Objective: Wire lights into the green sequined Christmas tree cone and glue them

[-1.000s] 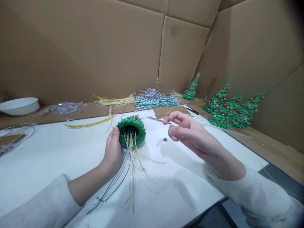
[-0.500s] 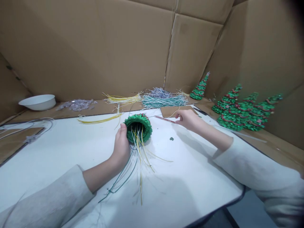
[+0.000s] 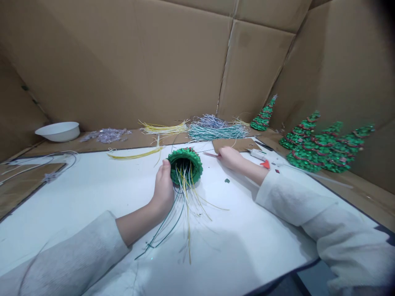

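My left hand [image 3: 163, 189] is closed around the side of a small green Christmas tree [image 3: 200, 168]. The tree's hollow base faces me and its tip points away, mostly hidden. Out of the base hang thin yellow, white and green wires [image 3: 189, 218], fanning over the white board. To the right of the tree, my right hand [image 3: 231, 158] pinches a thin pinkish tool [image 3: 210, 154], like tweezers, with its end near the tree. Under the right forearm lies a white tool with a red part [image 3: 264, 164], which looks like a glue gun.
Finished green trees [image 3: 308, 152] stand at the right. Along the back lie bundles of yellow wire [image 3: 165, 128] and teal wire [image 3: 217, 132], clear plastic pieces [image 3: 106, 135] and a white bowl [image 3: 58, 132]. Small green scraps [image 3: 227, 181] dot the white board [image 3: 101, 193]. Cardboard walls surround it.
My right hand has moved a little left and down with the thin tool, closer to the tree. The white and red tool behind the forearm now shows. My left hand keeps its hold.
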### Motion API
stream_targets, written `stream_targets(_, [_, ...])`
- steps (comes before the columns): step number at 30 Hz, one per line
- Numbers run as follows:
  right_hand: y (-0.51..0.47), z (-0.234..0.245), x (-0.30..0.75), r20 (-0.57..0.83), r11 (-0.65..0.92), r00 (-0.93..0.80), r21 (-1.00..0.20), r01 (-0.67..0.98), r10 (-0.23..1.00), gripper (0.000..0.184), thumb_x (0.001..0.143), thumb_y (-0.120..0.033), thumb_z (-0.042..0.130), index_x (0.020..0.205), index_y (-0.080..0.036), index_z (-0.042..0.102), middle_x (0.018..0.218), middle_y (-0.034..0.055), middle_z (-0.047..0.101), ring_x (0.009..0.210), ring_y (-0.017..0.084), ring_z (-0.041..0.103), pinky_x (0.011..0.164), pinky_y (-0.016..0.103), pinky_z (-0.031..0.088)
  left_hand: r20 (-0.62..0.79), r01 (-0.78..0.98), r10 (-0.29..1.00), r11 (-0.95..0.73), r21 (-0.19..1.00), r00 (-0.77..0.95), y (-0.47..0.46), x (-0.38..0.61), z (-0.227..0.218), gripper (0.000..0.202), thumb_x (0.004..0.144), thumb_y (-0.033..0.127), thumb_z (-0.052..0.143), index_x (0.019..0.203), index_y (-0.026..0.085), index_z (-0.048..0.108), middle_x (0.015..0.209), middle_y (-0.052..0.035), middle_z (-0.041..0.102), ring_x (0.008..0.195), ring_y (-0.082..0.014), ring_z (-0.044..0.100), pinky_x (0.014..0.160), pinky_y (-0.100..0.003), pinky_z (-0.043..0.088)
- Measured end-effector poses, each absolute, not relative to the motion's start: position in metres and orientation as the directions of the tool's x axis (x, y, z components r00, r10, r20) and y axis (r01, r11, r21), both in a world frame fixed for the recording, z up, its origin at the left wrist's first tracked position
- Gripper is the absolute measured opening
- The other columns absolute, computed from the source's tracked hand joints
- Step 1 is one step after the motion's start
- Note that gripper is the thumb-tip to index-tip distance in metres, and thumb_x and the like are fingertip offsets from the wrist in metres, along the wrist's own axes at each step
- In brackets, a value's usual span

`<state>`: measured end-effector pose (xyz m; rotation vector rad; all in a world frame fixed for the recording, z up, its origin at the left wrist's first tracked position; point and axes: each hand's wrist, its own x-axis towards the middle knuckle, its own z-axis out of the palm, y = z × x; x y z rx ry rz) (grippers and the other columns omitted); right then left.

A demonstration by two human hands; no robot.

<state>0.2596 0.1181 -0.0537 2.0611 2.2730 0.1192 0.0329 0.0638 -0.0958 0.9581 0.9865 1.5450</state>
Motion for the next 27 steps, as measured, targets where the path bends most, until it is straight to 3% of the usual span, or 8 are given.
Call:
stream_targets(7, [0.106, -0.055, 0.254, 0.067, 0.108, -0.111, 0.044, 0.993, 0.992, 0.031, 0.090, -0.032, 0.054, 0.114, -0.013, 0.056, 0.115, 0.0108, 0.058, 0.100, 0.020, 0.059, 0.085, 0.039, 0.049, 0.060, -0.342, 0.987, -0.110, 0.933, -0.152, 0.063, 0.034, -0.094, 0.059, 0.075, 0.067, 0.051, 0.098, 0.013, 0.062, 0.086, -0.0084, 0.067, 0.081, -0.0215, 0.063, 0.071, -0.032, 0.049])
stream_targets(12, [0.082, -0.026, 0.261, 0.160, 0.025, -0.012, -0.077, 0.997, 0.987, 0.026, 0.093, -0.014, 0.028, 0.107, -0.008, 0.049, 0.098, 0.0204, 0.062, 0.083, 0.025, 0.060, 0.068, 0.033, 0.042, 0.047, -0.326, 0.984, -0.101, 0.940, -0.171, 0.062, 0.034, -0.094, 0.059, 0.076, 0.068, 0.049, 0.096, 0.014, 0.062, 0.085, -0.0080, 0.066, 0.078, -0.0210, 0.062, 0.069, -0.032, 0.049])
stream_targets(15, [0.042, -0.001, 0.262, 0.168, 0.050, -0.020, -0.174, 0.983, 0.986, 0.019, 0.094, -0.021, 0.026, 0.101, -0.017, 0.044, 0.084, 0.0098, 0.065, 0.066, 0.020, 0.057, 0.057, 0.029, 0.038, 0.041, -0.316, 0.984, -0.094, 0.944, -0.172, 0.062, 0.034, -0.095, 0.060, 0.077, 0.069, 0.046, 0.095, 0.014, 0.062, 0.084, -0.0079, 0.066, 0.076, -0.0210, 0.062, 0.068, -0.033, 0.049])
stream_targets(17, [0.010, 0.011, 0.256, 0.144, 0.154, -0.107, -0.369, 0.917, 0.984, 0.016, 0.095, -0.026, 0.026, 0.092, -0.022, 0.041, 0.074, 0.0029, 0.063, 0.059, 0.017, 0.054, 0.054, 0.027, 0.036, 0.047, -0.305, 0.984, -0.099, 0.947, -0.174, 0.062, 0.034, -0.096, 0.059, 0.077, 0.069, 0.046, 0.094, 0.014, 0.062, 0.085, -0.0084, 0.066, 0.077, -0.0211, 0.062, 0.069, -0.033, 0.049])
stream_targets(19, [-0.019, 0.015, 0.244, 0.074, 0.243, -0.239, -0.505, 0.828, 0.968, 0.018, 0.096, -0.032, 0.027, 0.089, -0.023, 0.040, 0.066, -0.0007, 0.060, 0.055, 0.014, 0.053, 0.054, 0.025, 0.037, 0.067, -0.294, 0.981, -0.119, 0.948, -0.181, 0.061, 0.035, -0.094, 0.059, 0.078, 0.068, 0.045, 0.094, 0.014, 0.063, 0.090, -0.0092, 0.067, 0.081, -0.0214, 0.062, 0.072, -0.033, 0.048])
stream_targets(22, [-0.038, 0.009, 0.218, -0.109, 0.163, -0.317, -0.677, 0.718, 0.942, 0.016, 0.095, -0.035, 0.029, 0.088, -0.023, 0.038, 0.063, -0.0027, 0.059, 0.044, 0.011, 0.050, 0.048, 0.024, 0.038, 0.094, -0.259, 0.978, -0.142, 0.955, -0.189, 0.057, 0.035, -0.090, 0.058, 0.079, 0.068, 0.045, 0.094, 0.014, 0.063, 0.091, -0.0093, 0.067, 0.086, -0.0225, 0.062, 0.075, -0.033, 0.048])
stream_targets(24, [-0.036, -0.001, 0.202, -0.197, 0.075, -0.330, -0.751, 0.656, 0.923, 0.013, 0.095, -0.033, 0.032, 0.088, -0.023, 0.037, 0.059, -0.0045, 0.057, 0.038, 0.010, 0.049, 0.042, 0.022, 0.037, 0.114, -0.220, 0.973, -0.157, 0.963, -0.198, 0.054, 0.036, -0.087, 0.058, 0.078, 0.068, 0.046, 0.092, 0.015, 0.064, 0.089, -0.0091, 0.067, 0.088, -0.0237, 0.061, 0.077, -0.033, 0.048])
stream_targets(27, [-0.022, -0.014, 0.186, -0.154, 0.106, -0.336, -0.760, 0.642, 0.929, 0.008, 0.093, -0.027, 0.034, 0.090, -0.022, 0.039, 0.055, -0.0047, 0.055, 0.036, 0.010, 0.050, 0.038, 0.020, 0.036, 0.146, -0.197, 0.970, -0.185, 0.963, -0.196, 0.052, 0.036, -0.086, 0.055, 0.077, 0.067, 0.048, 0.089, 0.016, 0.064, 0.088, -0.0085, 0.067, 0.092, -0.0244, 0.060, 0.080, -0.033, 0.047])
